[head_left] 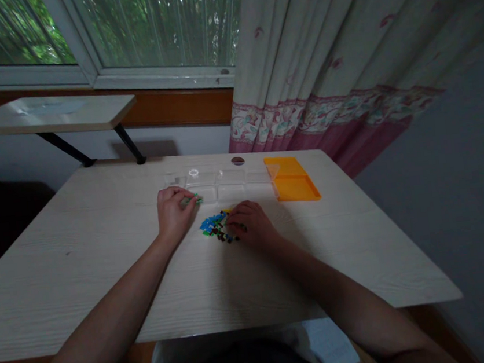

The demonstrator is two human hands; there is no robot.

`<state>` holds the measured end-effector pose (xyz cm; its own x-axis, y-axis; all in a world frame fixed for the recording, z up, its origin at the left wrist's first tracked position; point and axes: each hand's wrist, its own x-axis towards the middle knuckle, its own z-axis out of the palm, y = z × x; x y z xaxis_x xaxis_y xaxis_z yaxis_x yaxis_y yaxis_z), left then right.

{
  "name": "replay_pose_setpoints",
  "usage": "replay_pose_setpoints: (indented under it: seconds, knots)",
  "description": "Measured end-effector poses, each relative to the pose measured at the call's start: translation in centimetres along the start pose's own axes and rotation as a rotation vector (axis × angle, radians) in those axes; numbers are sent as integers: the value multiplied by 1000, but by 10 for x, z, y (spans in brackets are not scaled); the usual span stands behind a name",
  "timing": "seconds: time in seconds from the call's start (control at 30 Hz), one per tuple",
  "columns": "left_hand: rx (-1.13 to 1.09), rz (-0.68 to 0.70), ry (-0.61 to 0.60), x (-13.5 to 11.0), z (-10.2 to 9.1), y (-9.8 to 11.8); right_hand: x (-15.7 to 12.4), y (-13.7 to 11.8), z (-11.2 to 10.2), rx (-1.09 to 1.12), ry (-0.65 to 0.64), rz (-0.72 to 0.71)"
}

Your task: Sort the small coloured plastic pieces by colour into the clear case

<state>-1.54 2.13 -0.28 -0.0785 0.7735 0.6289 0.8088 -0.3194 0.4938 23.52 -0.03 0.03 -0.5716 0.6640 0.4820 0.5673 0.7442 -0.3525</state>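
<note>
My left hand (173, 214) is closed in a pinch on a small green piece (195, 198) at the front left edge of the clear plastic compartment box (231, 193). Just in front of that box, a loose pile of small blue, green, yellow and dark brown pieces (212, 223) lies on the table. At the pile's right side my right hand (253, 224) has its fingers curled together among the pieces. What its fingertips hold, if anything, is hidden. Both forearms rest over the near part of the table (171, 294).
An orange tray (297, 188) lies beside the box's right end. Behind the box is a dark round spot (238, 161) in the tabletop. A raised shelf (98, 113) on black legs stands at the back left. A curtain (285, 101) hangs behind the table; papers (331, 346) lie below its front edge.
</note>
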Motion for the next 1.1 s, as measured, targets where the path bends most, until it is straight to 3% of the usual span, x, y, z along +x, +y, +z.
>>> replay_pose_setpoints:
  seconds: [0.23,0.47,0.57,0.7,0.8,0.93,1.1]
  knots:
    - [21,-4,15,2,3,-10,0,2,1,21,2,5]
    - [6,7,16,2,0,-3,2,1,1,81,41,43]
    - [-35,102,-34,0,-2,5,4,0,-1,178,92,147]
    - [-137,332,-242,-6,-4,24,5,-1,-4,301,131,330]
    - [-181,471,-355,-11,-6,39,5,0,-4,389,128,371]
    - [-166,538,-351,-14,-7,48,4,0,-3,482,103,396]
    - [-146,552,-283,-13,-6,44,5,-1,-2,526,74,410]
